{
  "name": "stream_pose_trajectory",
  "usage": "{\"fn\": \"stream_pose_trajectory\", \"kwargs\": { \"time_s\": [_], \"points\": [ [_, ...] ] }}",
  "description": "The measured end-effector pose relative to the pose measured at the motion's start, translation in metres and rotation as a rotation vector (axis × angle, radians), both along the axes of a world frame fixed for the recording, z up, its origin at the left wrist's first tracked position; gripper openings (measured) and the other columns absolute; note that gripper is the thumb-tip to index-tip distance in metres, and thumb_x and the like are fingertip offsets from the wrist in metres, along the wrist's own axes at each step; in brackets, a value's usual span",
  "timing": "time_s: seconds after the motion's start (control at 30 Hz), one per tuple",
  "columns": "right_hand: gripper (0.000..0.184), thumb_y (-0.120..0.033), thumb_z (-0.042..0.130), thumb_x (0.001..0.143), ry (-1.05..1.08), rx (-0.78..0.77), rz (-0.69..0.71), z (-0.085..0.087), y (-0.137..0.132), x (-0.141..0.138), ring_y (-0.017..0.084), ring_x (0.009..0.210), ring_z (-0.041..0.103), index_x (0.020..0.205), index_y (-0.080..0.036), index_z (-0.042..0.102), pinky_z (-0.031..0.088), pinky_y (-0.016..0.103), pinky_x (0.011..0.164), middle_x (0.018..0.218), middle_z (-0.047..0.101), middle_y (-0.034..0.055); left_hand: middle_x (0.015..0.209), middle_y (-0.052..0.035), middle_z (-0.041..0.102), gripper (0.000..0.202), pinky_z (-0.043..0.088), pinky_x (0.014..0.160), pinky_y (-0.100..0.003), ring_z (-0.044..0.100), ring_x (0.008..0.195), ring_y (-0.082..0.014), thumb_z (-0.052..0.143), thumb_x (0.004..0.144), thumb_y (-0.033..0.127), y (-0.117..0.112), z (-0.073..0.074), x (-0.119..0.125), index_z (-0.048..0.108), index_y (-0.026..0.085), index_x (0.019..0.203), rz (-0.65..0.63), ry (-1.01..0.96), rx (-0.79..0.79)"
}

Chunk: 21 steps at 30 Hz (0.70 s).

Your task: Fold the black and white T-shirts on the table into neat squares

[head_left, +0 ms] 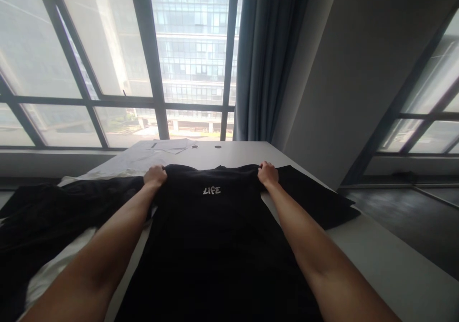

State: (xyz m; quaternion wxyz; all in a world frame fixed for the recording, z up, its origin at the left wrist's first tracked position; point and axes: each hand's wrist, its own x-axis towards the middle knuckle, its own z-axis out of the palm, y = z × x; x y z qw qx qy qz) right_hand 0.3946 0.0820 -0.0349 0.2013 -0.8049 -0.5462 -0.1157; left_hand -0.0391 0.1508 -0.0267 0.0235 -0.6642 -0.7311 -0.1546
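A black T-shirt (211, 236) with small white lettering near its far edge lies spread along a white table (376, 260), running from me toward the window. My left hand (155, 175) is closed in a fist on the shirt's far left shoulder. My right hand (267, 172) grips the far right shoulder the same way. Both arms stretch out over the cloth, and a sleeve (315, 198) lies flat on the table to the right.
More dark clothing (46, 217) is piled at the left over something white. Papers (172, 145) lie at the table's far end below the large window. A blue curtain (265, 59) hangs at the back, and a dark floor (412, 217) lies to the right.
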Motion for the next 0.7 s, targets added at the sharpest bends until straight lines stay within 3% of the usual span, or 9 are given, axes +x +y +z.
{"fn": "stream_pose_trajectory", "kwargs": {
  "time_s": [0.13, 0.23, 0.33, 0.43, 0.57, 0.7],
  "points": [
    [0.033, -0.027, 0.053, 0.093, -0.145, -0.057, 0.178, -0.001, -0.009, -0.038, 0.029, 0.124, 0.050, 0.123, -0.016, 0.064, 0.036, 0.042, 0.105, 0.131, 0.060, 0.0160, 0.140, -0.0199, 0.055, 0.049, 0.044, 0.101, -0.048, 0.052, 0.128, -0.0353, 0.050, 0.092, 0.036, -0.019, -0.011, 0.023, 0.058, 0.015, 0.135, -0.172, 0.191, -0.036],
    [0.043, -0.039, 0.057, 0.092, -0.109, -0.244, 0.347, 0.000, -0.019, -0.075, 0.029, 0.126, 0.051, 0.132, -0.021, 0.060, 0.040, 0.041, 0.103, 0.137, 0.057, 0.0130, 0.148, -0.0162, 0.050, 0.059, 0.040, 0.105, -0.050, 0.045, 0.135, -0.0352, 0.052, 0.090, 0.050, -0.039, -0.016, 0.049, 0.052, 0.021, 0.142, -0.358, 0.240, -0.156],
    [0.061, -0.056, 0.065, 0.084, -0.009, -0.537, 0.374, -0.005, -0.025, -0.105, 0.035, 0.129, 0.051, 0.136, -0.025, 0.058, 0.043, 0.047, 0.102, 0.144, 0.051, 0.0138, 0.154, -0.0184, 0.042, 0.083, 0.037, 0.106, -0.058, 0.039, 0.138, -0.0415, 0.057, 0.079, 0.070, -0.056, -0.019, 0.071, 0.046, 0.023, 0.148, -0.349, 0.265, -0.331],
    [0.085, -0.069, 0.068, 0.076, 0.085, -0.692, 0.323, -0.015, -0.023, -0.117, 0.044, 0.137, 0.040, 0.146, -0.025, 0.048, 0.038, 0.057, 0.105, 0.155, 0.037, 0.0186, 0.159, -0.0211, 0.033, 0.104, 0.035, 0.106, -0.064, 0.034, 0.140, -0.0480, 0.058, 0.069, 0.081, -0.061, -0.022, 0.077, 0.039, 0.022, 0.153, -0.291, 0.252, -0.450],
    [0.092, -0.073, 0.058, 0.082, 0.174, -0.723, 0.329, -0.023, -0.008, -0.112, 0.046, 0.147, 0.018, 0.155, -0.022, 0.035, 0.025, 0.063, 0.112, 0.162, 0.019, 0.0209, 0.165, -0.0168, 0.016, 0.110, 0.029, 0.112, -0.062, 0.021, 0.146, -0.0477, 0.050, 0.071, 0.086, -0.042, -0.028, 0.068, 0.028, 0.023, 0.158, -0.319, 0.158, -0.522],
    [0.076, -0.068, 0.041, 0.094, 0.166, -0.571, 0.405, -0.027, 0.003, -0.098, 0.036, 0.151, 0.011, 0.155, -0.023, 0.032, 0.017, 0.061, 0.116, 0.163, 0.020, 0.0164, 0.164, -0.0160, 0.018, 0.087, 0.023, 0.115, -0.062, 0.019, 0.150, -0.0400, 0.041, 0.087, 0.072, -0.027, -0.033, 0.057, 0.030, 0.021, 0.157, -0.422, 0.123, -0.336]
  ]
}}
